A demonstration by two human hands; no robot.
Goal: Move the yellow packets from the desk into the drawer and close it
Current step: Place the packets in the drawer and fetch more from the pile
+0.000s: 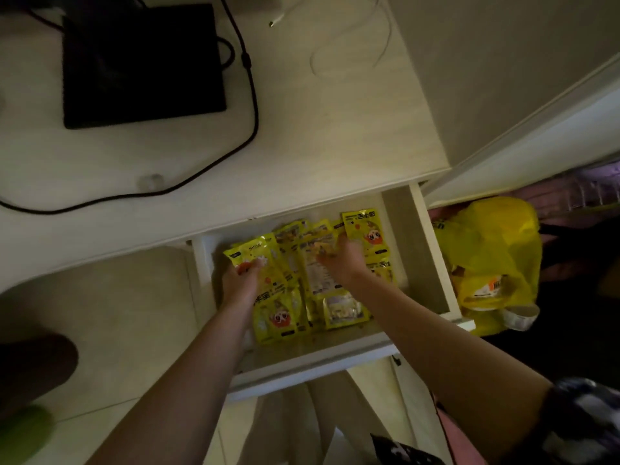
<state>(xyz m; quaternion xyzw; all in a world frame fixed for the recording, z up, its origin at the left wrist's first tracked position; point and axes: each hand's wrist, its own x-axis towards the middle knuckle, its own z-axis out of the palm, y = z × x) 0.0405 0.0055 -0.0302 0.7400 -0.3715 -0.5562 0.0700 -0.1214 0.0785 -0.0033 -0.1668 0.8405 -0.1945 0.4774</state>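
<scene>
Seen from above, a person reaches both bare arms into an open drawer [432, 256] pulled out below the pale tabletop [302, 146]; the yellow packets [302, 280] lie inside it in an overlapping heap, printed with cartoon faces and dark text; the left hand [243, 280] rests on the heap's left side, its fingers [255, 265] curled onto the lower edge of one packet, though whether they pinch it or merely press it cannot be told; the right hand [339, 260] lies on the middle of the pile, fingers spread loosely over the packets, and a firm grasp cannot be made out there either; one packet [367, 229] stands tilted against the far right of the heap, just beside that hand; on the tabletop, a black flat device [141, 65] sits at the far left with a black cable [248, 105] looping past it, and a thin white cable [352, 38] curls near the back; right of the drawer, a yellow plastic bag [493, 256] sits in shadow.
</scene>
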